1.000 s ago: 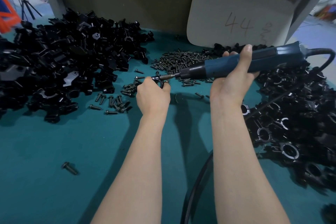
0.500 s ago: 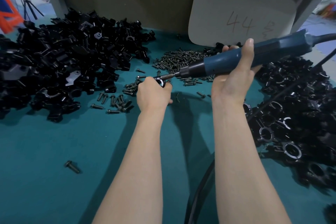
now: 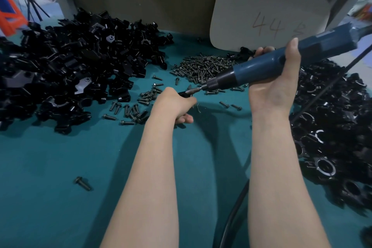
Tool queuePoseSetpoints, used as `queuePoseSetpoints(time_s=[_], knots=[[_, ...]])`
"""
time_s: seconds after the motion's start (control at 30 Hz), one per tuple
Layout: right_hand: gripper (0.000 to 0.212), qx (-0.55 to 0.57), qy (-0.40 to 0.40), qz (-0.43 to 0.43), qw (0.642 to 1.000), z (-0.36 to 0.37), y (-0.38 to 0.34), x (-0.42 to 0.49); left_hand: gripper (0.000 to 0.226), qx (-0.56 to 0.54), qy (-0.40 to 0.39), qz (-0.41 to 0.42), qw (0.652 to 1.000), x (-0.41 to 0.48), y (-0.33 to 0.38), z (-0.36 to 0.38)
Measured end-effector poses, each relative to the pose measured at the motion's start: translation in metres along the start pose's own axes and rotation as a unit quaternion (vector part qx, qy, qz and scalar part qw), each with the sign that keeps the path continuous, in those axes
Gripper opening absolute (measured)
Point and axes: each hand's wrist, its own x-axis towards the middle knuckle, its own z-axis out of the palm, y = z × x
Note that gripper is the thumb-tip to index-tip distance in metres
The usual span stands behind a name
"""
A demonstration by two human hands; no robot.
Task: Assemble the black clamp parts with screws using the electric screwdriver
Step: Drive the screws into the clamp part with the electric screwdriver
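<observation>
Mid-table, your left hand [image 3: 175, 104] is closed tight around a small black clamp [image 3: 184, 93], mostly hidden in the fist, so I can't tell how the parts are seated. Your right hand [image 3: 275, 86] is wrapped around the blue driver [image 3: 281, 62], and its bit [image 3: 194, 90] meets the clamp from the right at a shallow slant.

For this step I'd get the bit dead in line with the screw before pulling the trigger; at that tilt it looks like it could cam out. Resting your left wrist on the mat [image 3: 60, 167] would probably steady things too.

Room-wise: loose parts [image 3: 70, 70] heaped on the left, the screw pile [image 3: 205, 66] just beyond your hands, and ringed clamps [image 3: 332, 137] stacked on the right. The open lane is the near side, with only one stray screw [image 3: 83, 183] there. Watch the cord [image 3: 233, 213] running near your right forearm, it might drag into the right heap.
</observation>
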Motion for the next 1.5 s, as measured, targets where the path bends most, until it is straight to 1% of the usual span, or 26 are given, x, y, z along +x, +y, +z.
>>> queuePoseSetpoints(time_s=[0.1, 0.27, 0.37, 0.43, 0.47, 0.53, 0.6, 0.63, 0.7, 0.77, 0.87, 1.0, 1.17, 1.3, 1.5], knots=[[0.058, -0.001, 0.011, -0.004, 1.000, 0.000, -0.002, 0.000, 0.023, -0.034, -0.007, 0.003, 0.999, 0.000, 0.000, 0.001], [0.052, -0.020, -0.018, -0.019, 0.999, 0.003, -0.008, 0.000, 0.022, 0.012, -0.018, -0.002, 1.000, -0.003, 0.001, 0.003], [0.052, -0.017, -0.012, -0.027, 0.999, 0.007, -0.010, 0.000, 0.021, 0.003, 0.004, 0.006, 1.000, -0.002, 0.000, 0.001], [0.052, -0.002, 0.013, -0.026, 1.000, 0.007, -0.010, 0.001, 0.019, -0.057, 0.041, 0.022, 0.997, -0.001, -0.001, 0.000], [0.052, 0.002, 0.028, -0.024, 0.999, 0.006, -0.009, 0.001, 0.018, -0.115, 0.058, 0.030, 0.991, 0.000, -0.002, 0.000], [0.051, 0.005, 0.055, -0.019, 0.998, 0.004, -0.009, 0.001, 0.016, -0.258, 0.073, 0.039, 0.963, -0.001, -0.001, -0.001], [0.051, -0.001, 0.074, -0.019, 0.997, 0.003, -0.008, 0.001, 0.017, -0.378, 0.058, 0.028, 0.924, -0.004, -0.001, -0.001], [0.051, -0.009, 0.080, -0.020, 0.997, 0.003, -0.008, 0.001, 0.017, -0.410, 0.051, 0.021, 0.910, -0.004, -0.001, 0.000], [0.054, -0.022, 0.085, -0.022, 0.996, 0.005, -0.007, 0.001, 0.015, -0.438, 0.050, 0.012, 0.897, -0.004, -0.001, 0.003], [0.055, -0.030, 0.084, -0.020, 0.996, 0.008, -0.006, 0.001, 0.012, -0.444, 0.060, 0.011, 0.894, -0.004, -0.001, 0.005], [0.053, -0.035, 0.082, -0.016, 0.996, 0.010, -0.003, 0.001, 0.012, -0.433, 0.077, 0.015, 0.898, -0.004, 0.000, 0.008], [0.056, -0.034, 0.078, -0.009, 0.996, 0.014, 0.000, 0.001, 0.015, -0.417, 0.098, 0.026, 0.903, -0.005, 0.001, 0.012], [0.058, -0.043, 0.075, -0.018, 0.996, 0.016, -0.001, 0.001, 0.016, -0.443, 0.113, 0.026, 0.889, -0.006, 0.003, 0.013], [0.059, -0.059, 0.067, -0.025, 0.996, 0.014, -0.001, 0.001, 0.018, -0.429, 0.119, 0.033, 0.895, -0.007, 0.004, 0.015], [0.056, -0.068, 0.064, -0.032, 0.995, 0.017, 0.002, -0.001, 0.018, -0.406, 0.132, 0.035, 0.903, -0.006, 0.003, 0.016]])
